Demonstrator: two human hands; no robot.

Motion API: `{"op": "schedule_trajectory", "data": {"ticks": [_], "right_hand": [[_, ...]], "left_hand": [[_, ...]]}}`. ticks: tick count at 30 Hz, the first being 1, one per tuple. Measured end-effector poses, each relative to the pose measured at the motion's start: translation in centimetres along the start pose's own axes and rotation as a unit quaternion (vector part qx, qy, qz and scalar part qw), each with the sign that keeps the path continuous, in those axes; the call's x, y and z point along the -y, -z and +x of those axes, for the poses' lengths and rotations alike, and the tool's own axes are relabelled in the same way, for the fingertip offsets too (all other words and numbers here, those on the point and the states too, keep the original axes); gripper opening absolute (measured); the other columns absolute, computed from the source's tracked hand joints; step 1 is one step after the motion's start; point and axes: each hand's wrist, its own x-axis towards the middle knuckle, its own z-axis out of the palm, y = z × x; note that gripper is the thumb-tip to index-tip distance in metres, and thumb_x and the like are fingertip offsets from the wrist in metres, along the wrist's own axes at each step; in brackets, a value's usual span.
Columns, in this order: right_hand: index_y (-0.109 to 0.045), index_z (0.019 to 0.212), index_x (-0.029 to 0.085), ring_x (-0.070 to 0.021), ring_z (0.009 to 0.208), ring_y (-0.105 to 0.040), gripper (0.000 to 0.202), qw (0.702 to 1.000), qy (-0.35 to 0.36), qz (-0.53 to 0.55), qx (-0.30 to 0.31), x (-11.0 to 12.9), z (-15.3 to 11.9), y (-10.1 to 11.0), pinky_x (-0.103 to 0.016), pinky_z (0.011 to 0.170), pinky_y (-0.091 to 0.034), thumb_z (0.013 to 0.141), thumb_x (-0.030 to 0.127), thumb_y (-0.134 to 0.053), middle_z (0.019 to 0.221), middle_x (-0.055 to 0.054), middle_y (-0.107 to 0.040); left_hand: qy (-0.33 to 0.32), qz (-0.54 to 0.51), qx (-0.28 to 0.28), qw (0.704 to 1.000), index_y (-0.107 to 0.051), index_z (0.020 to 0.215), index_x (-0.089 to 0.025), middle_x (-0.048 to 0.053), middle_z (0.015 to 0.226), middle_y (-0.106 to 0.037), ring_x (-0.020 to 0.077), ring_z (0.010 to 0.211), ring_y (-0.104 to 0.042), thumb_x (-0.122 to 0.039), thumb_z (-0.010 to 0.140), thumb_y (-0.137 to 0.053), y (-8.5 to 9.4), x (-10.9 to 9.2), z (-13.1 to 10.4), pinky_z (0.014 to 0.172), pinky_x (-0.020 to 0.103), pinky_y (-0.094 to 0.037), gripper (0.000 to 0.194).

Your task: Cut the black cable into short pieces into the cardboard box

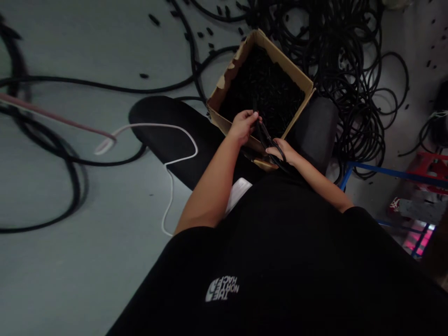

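My left hand [242, 127] is over the near edge of a cardboard box [219, 98], its thumb and fingers pinched on a thin black piece [255, 101] that sticks up past the fingertips. Lower and to the right, my right hand [283, 151] is closed around a black cable-like length [268, 135] that runs between the two hands and bends near the right palm. Dim light hides how these black parts join. Many small black pieces [273, 86] fill the box, which stands between my knees.
Black cable [122, 87] loops across the grey floor on the left, and a large tangle of it [350, 70] lies at right. Small black pieces [154, 19] are scattered about. A white cord [171, 196] crosses my left leg. A blue frame [392, 171] and red object [429, 170] stand at right.
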Motion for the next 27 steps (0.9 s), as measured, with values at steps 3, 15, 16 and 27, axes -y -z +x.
{"op": "schedule_trajectory", "data": {"ticks": [3, 15, 16, 27], "right_hand": [[-0.052, 0.098, 0.030, -0.0189, 0.082, -0.064, 0.065, 0.998, -0.029, 0.044, -0.034, 0.1, 0.7, -0.3, -0.031, 0.074, -0.054, 0.090, 0.058, -0.110, 0.083, 0.006, -0.062], [-0.069, 0.122, 0.024, -0.0296, 0.115, -0.074, 0.036, 0.986, 0.136, -0.092, -0.025, 3.0, 0.7, 11.8, -0.044, 0.108, -0.063, 0.104, 0.045, -0.093, 0.115, -0.006, -0.078], [-0.069, 0.119, 0.024, -0.0282, 0.111, -0.072, 0.033, 0.986, 0.129, -0.098, -0.025, 3.2, 1.0, 12.1, -0.042, 0.105, -0.063, 0.104, 0.043, -0.091, 0.110, -0.005, -0.076], [-0.052, 0.082, 0.028, -0.0166, 0.080, -0.042, 0.042, 0.980, 0.074, -0.184, 0.031, 2.2, 7.8, 7.7, -0.033, 0.080, -0.038, 0.104, 0.031, -0.087, 0.075, 0.009, -0.043]], "left_hand": [[0.025, -0.029, 0.015, 0.999, -0.066, 0.118, -0.026, 0.000, 0.091, -0.073, 0.0183, 0.081, -0.077, -0.054, 0.107, -0.101, -0.5, -0.4, -0.7, 0.077, 0.027, -0.064, 0.046], [-0.057, -0.107, -0.141, 0.982, -0.067, 0.127, -0.027, -0.002, 0.084, -0.060, 0.0148, 0.068, -0.055, -0.056, 0.132, -0.067, 3.9, -1.4, 2.1, 0.059, 0.025, -0.043, 0.029], [-0.047, -0.099, -0.106, 0.988, -0.067, 0.123, -0.026, -0.002, 0.084, -0.063, 0.0141, 0.067, -0.056, -0.052, 0.127, -0.079, 3.3, -1.5, 1.6, 0.059, 0.024, -0.044, 0.029], [-0.019, 0.096, 0.045, 0.994, -0.068, 0.101, -0.024, -0.001, 0.076, -0.072, 0.0119, 0.058, -0.053, -0.047, 0.098, -0.109, 0.5, -0.9, -0.8, 0.054, 0.020, -0.037, 0.047]]}}
